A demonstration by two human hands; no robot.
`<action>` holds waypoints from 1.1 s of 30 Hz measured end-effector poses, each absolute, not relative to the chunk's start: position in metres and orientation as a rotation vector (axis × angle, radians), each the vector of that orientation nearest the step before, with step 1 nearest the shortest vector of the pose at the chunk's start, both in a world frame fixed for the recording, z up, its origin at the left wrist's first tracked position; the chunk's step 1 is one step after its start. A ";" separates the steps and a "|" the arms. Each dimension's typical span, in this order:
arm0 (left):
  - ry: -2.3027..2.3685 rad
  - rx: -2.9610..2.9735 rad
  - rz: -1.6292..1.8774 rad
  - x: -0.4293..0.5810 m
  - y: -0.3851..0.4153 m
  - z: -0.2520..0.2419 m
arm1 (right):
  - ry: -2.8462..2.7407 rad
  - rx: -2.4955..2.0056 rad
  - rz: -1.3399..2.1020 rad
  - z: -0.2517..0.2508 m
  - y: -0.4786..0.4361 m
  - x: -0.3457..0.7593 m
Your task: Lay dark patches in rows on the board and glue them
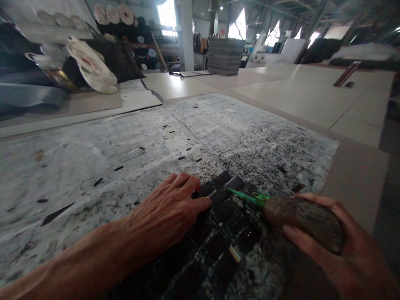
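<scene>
Rows of small dark rectangular pieces (pixel 225 211) lie close together on a stained white board (pixel 156 137). My left hand (pixel 175 204) rests over their left side, fingers bent and bunched, with thumb and fingertips pinching at a dark piece on the edge. What lies beneath the palm is hidden. My right hand (pixel 337 233) is wrapped round a brown, grimy squeeze bottle (pixel 303 218) tilted on its side. Its thin green nozzle (pixel 246 196) points left, just over the dark pieces. A small pale yellowish strip (pixel 235 253) lies among the nearer pieces.
Dark scraps (pixel 58 214) and specks are scattered over the board. Left at the back stand a white bag (pixel 92 66) and a clear jug (pixel 51 68). A stack of grey sheets (pixel 225 56) stands on the far table, and fabric rolls (pixel 112 14) are shelved behind.
</scene>
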State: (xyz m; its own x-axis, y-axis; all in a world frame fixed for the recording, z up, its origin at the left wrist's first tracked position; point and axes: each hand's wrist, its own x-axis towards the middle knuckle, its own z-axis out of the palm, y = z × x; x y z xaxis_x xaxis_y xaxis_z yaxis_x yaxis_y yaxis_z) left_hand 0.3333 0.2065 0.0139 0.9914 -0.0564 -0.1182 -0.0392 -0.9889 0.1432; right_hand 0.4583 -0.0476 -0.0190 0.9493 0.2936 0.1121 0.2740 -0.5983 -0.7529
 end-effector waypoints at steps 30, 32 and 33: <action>-0.009 2.961 -0.273 0.336 0.204 0.020 | -0.526 -2.300 -0.068 -0.030 -0.061 0.466; -0.011 2.954 -0.286 0.335 0.204 0.021 | -0.540 -2.293 -0.084 -0.031 -0.061 0.467; -0.011 2.950 -0.299 0.335 0.205 0.021 | -0.540 -2.291 -0.080 -0.031 -0.061 0.467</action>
